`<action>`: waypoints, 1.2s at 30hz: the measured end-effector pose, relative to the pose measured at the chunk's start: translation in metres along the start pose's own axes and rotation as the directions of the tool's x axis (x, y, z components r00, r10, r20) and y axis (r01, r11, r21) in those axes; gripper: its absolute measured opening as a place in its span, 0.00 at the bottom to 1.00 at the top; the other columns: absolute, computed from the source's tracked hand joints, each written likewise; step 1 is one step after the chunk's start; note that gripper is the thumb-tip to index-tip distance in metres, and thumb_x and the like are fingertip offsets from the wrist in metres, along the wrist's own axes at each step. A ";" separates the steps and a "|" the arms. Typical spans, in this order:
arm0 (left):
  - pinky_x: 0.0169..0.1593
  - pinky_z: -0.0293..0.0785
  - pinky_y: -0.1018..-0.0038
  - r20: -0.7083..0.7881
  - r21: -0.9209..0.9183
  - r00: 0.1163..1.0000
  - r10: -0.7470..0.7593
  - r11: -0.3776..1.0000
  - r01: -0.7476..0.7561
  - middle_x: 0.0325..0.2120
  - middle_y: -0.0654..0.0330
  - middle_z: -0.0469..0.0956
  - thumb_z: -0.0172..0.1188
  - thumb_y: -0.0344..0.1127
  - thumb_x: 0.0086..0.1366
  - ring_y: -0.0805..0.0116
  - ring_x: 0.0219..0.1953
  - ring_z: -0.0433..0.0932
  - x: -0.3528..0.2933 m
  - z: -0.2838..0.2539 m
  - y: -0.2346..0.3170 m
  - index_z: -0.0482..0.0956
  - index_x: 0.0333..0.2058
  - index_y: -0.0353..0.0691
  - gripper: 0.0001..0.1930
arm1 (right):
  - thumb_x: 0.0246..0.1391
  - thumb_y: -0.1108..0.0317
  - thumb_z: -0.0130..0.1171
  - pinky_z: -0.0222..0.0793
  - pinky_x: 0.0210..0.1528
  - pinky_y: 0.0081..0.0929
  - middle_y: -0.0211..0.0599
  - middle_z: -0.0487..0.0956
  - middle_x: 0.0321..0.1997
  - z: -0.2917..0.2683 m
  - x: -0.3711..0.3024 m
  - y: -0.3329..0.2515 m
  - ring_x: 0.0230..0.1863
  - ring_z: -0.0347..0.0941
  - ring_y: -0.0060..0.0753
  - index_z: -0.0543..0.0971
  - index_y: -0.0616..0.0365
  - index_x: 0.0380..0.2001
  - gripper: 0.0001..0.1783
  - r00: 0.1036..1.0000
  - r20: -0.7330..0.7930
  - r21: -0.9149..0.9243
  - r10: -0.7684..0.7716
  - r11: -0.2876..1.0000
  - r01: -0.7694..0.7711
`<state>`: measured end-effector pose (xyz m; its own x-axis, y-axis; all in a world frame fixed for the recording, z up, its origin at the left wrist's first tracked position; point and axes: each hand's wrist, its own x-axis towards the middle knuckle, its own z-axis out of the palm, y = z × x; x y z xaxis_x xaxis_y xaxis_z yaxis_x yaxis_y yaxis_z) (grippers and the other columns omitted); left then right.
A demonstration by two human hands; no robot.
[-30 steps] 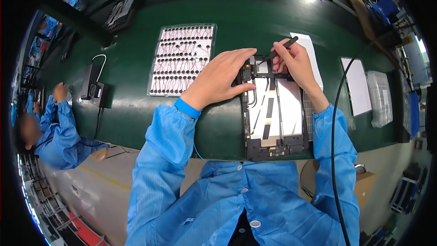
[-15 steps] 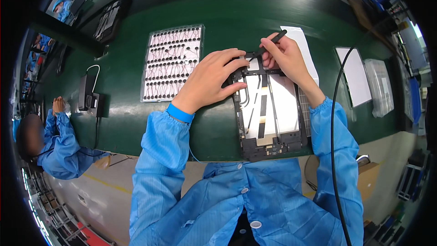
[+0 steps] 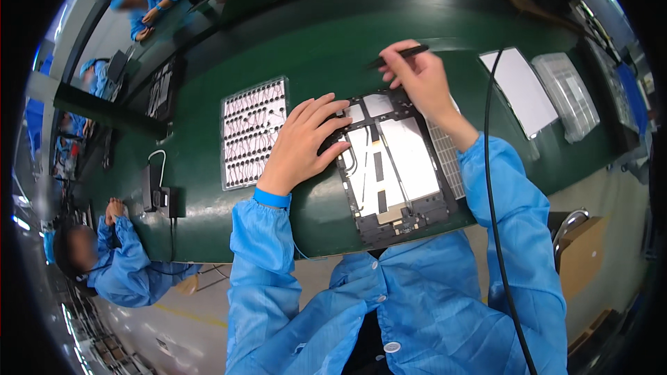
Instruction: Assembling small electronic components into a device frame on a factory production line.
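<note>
The opened tablet (image 3: 399, 173) lies at the worktop's (image 3: 208, 229) near edge, right of a tray (image 3: 255, 132) of small wired parts. The left hand (image 3: 295, 146) rests spread at the tablet's far left corner, grip released; the right hand's (image 3: 420, 78) grip, near the far right corner, grasps a slim black tool (image 3: 410, 53).

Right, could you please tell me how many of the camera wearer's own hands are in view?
2: the left hand lies at the upper left edge of the opened device; the right hand holds a slim dark tool near its upper right corner. Neither is hidden.
</note>
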<state>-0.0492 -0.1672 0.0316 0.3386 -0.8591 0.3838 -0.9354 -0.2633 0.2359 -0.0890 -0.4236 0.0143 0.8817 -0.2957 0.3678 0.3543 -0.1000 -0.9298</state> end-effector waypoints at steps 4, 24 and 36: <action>0.69 0.60 0.56 0.026 0.057 0.999 0.032 0.998 -0.033 0.52 0.60 0.78 0.62 0.40 0.65 0.58 0.62 0.71 0.002 0.004 -0.004 0.80 0.46 0.41 0.14 | 0.64 0.63 0.62 0.72 0.29 0.17 0.33 0.82 0.32 -0.078 -0.005 0.002 0.29 0.76 0.18 0.79 0.63 0.42 0.13 0.999 0.004 -0.057 0.033 0.998 -0.033; 0.74 0.45 0.47 0.219 -0.103 0.952 0.214 0.975 -0.195 0.60 0.46 0.69 0.53 0.43 0.70 0.43 0.67 0.61 0.087 0.075 0.061 0.80 0.56 0.57 0.18 | 0.63 0.62 0.62 0.69 0.21 0.15 0.35 0.82 0.26 -0.135 -0.056 0.003 0.21 0.76 0.18 0.79 0.64 0.37 0.13 0.934 0.093 -0.154 0.346 0.932 -0.329; 0.63 0.65 0.56 0.002 -0.172 0.992 0.130 0.977 -0.127 0.51 0.50 0.75 0.56 0.37 0.68 0.49 0.56 0.72 0.074 0.048 0.051 0.82 0.48 0.47 0.12 | 0.64 0.59 0.62 0.71 0.26 0.18 0.35 0.80 0.28 -0.103 -0.024 0.020 0.23 0.74 0.19 0.79 0.63 0.39 0.15 0.957 -0.068 0.161 0.282 0.950 -0.269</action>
<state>-0.0769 -0.2657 0.0293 0.2142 -0.8870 0.4091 -0.9395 -0.0724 0.3349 -0.1356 -0.5160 -0.0147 0.9224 -0.3761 0.0885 0.1498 0.1372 -0.9791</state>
